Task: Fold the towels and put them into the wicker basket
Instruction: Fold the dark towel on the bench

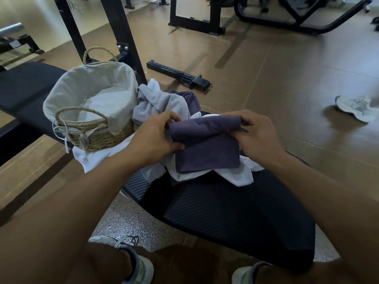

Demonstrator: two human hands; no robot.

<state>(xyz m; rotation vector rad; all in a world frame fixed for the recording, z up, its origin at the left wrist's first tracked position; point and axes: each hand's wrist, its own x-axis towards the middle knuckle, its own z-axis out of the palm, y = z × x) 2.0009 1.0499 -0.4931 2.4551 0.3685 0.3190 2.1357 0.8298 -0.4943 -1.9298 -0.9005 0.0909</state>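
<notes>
The task looks to be at an early stage, with the first fold under way and nothing visibly stowed. The left hand [158, 136] and right hand [256, 133] both pinch the upper fold of a purple towel [207, 148], fingers curled round the cloth at its two top corners; the towel is doubled over and hangs from that fold above the heap, so it is partly folded but seemingly not finished. Under and around it lies a white towel [235, 175], spread loose across the middle of the table [235, 218] and running leftward beneath the basket [92, 111]. Behind the hands, toward the far edge, a grey towel [158, 101] and a second purple towel [190, 101] sit crumpled together, just beside the basket's right wall. The basket stands at the left end of the table, lined with pale cloth; what shows of its inside is only lining, so as far as I can tell no towel is in it yet, though its near floor is hidden by the rim. By this reading, what remains is to finish the purple towel's fold and carry it left into the basket, then fold and stow the white, grey and other purple towels, the white one needing to be freed from under the basket first.
</notes>
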